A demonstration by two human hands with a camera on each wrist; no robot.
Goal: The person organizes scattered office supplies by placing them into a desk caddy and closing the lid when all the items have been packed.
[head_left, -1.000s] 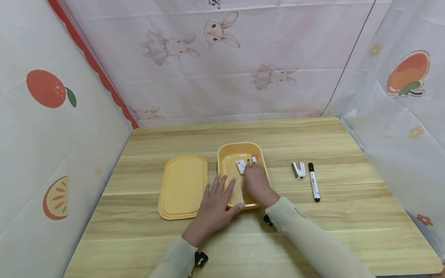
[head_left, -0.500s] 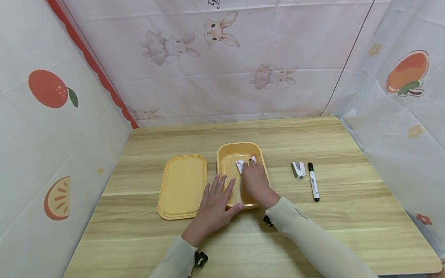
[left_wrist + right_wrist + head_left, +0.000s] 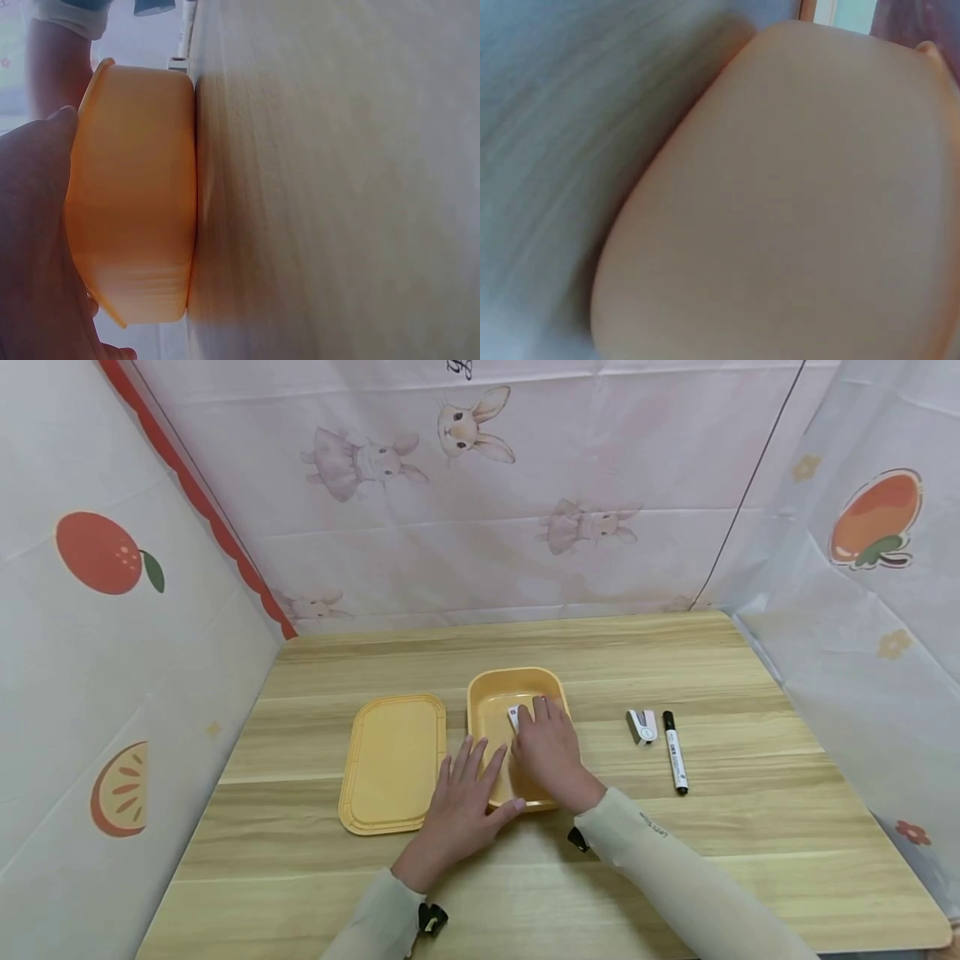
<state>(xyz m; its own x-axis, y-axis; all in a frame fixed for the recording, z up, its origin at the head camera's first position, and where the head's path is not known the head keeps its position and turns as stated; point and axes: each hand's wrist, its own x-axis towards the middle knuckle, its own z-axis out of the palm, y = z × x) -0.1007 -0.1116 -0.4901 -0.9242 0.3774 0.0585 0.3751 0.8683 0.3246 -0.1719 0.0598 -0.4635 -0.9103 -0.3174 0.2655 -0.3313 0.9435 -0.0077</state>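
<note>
In the head view my left hand (image 3: 463, 802) lies with straight, spread fingers over the near left corner of a yellow plastic box (image 3: 477, 693). The left wrist view has its thumb along the box's rim. My right hand (image 3: 550, 752) reaches down inside the box, fingers toward the far end. Its fingertips overlap a small white block with printing, like an eraser (image 3: 513, 717). A red tip (image 3: 543, 697) shows just past the fingers; the rest of that thing is hidden. I cannot tell whether the right fingers pinch anything. The right wrist view shows only the box's outer wall (image 3: 780, 202).
A flat yellow lid (image 3: 393, 764) lies left of the box on the wooden table (image 3: 750, 860). To the right are a small white-and-grey stapler (image 3: 642, 727) and a black-capped marker (image 3: 676, 753). Printed cloth (image 3: 480, 560) hangs behind and at both sides.
Inside the box my right hand has shifted slightly left, and its fingers now cover more of the white block and of the red-tipped thing. The left hand has stayed put.
</note>
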